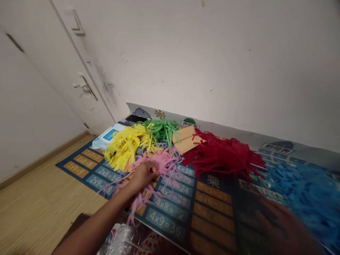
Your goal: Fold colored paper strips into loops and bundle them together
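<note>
Pink paper strips (166, 161) lie in a loose heap on the left half of the printed sheet (170, 225), and some of their ends reach to its near edge. The left hand (145, 173) is on this heap, with thumb and fingers closed on the strips. The right hand (284, 223) is dark and blurred, above the near right part of the sheet; its fingers seem to be apart, near the blue strips (308, 194). Yellow strips (123, 145) lie just behind the pink ones, beside a pack of wipes (106, 137) at the left edge. Toward the far edge are green strips (164, 128), a tan folded paper (187, 140) and red strips (225, 152).
</note>
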A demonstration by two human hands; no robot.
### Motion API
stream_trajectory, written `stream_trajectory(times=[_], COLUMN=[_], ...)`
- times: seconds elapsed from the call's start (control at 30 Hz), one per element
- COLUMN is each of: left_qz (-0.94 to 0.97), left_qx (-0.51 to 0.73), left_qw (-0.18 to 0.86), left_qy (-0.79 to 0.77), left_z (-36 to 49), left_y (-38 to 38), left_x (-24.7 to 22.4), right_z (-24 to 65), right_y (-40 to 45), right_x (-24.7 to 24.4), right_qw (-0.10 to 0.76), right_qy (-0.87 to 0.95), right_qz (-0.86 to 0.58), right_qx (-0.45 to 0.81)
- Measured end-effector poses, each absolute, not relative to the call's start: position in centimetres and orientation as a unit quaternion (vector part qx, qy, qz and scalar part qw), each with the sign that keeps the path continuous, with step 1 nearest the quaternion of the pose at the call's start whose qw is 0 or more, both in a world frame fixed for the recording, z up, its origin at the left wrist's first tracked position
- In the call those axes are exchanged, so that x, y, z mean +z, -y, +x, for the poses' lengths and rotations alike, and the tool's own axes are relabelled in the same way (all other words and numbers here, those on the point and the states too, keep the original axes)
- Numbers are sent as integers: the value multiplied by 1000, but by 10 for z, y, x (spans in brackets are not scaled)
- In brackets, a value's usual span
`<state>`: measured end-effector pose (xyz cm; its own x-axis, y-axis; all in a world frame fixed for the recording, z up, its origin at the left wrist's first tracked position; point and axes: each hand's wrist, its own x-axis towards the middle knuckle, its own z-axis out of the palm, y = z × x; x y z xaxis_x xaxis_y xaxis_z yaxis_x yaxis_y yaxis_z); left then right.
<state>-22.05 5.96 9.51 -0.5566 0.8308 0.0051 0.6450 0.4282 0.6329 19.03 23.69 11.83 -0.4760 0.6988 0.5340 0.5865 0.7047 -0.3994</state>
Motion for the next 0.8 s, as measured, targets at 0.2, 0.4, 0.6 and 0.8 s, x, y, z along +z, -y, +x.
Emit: stream_trajectory(times=[0.2,0.4,0.6,0.8], left_qz=[429,427,424,355], left_qx=[354,351,309,242], left_qw=[294,279,162,16], left_qy=[-778,-785,-836,-903], left_z=[-242,-258,-249,-283], left_y=[-75,-74,-66,-57], left_x=[98,111,107,164], right_z=[30,-70,-83,-81], right_y=[-155,-143,-140,-137], right_x=[122,122,116,103], right_qw=[210,76,71,46], right_qy=[957,985,991,994], right_qz=[-75,-72,-65,-59], right_qx=[187,140,88,75])
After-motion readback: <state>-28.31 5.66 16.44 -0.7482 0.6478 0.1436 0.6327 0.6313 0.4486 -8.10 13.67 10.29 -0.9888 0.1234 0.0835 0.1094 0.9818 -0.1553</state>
